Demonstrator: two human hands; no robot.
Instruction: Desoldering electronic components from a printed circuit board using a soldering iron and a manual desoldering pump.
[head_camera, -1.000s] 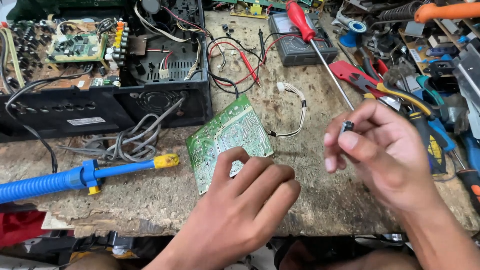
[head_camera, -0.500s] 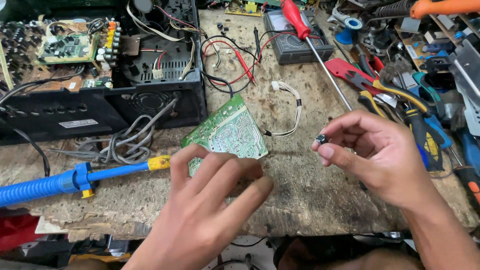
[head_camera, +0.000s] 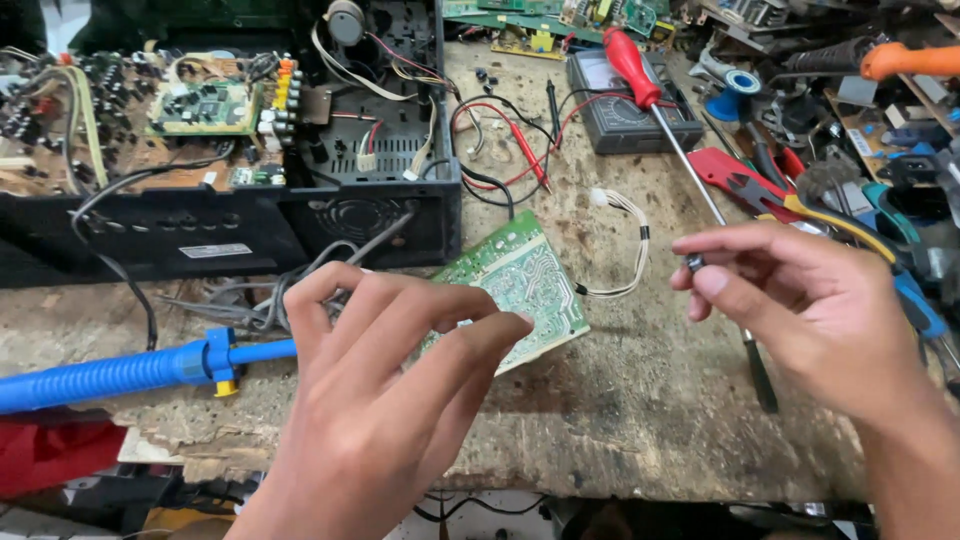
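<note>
A green circuit board (head_camera: 525, 275) lies solder side up on the worn wooden bench (head_camera: 650, 400), trailing a white wire harness (head_camera: 632, 240). My left hand (head_camera: 385, 400) arches over the board's near left corner, with its fingertips pressing on the edge. My right hand (head_camera: 810, 310) hovers to the right of the board. It pinches a small dark component (head_camera: 692, 263) between thumb and forefinger.
An open black amplifier chassis (head_camera: 250, 235) with boards and wires fills the back left. A blue desoldering pump (head_camera: 110, 375) lies at the front left. A red-handled screwdriver (head_camera: 640, 70), a grey multimeter (head_camera: 625, 125) and red pliers (head_camera: 740, 180) crowd the back right.
My left hand's fingers have risen from lying flat on the board to arching on their tips. My right hand still pinches the small component and has hardly moved.
</note>
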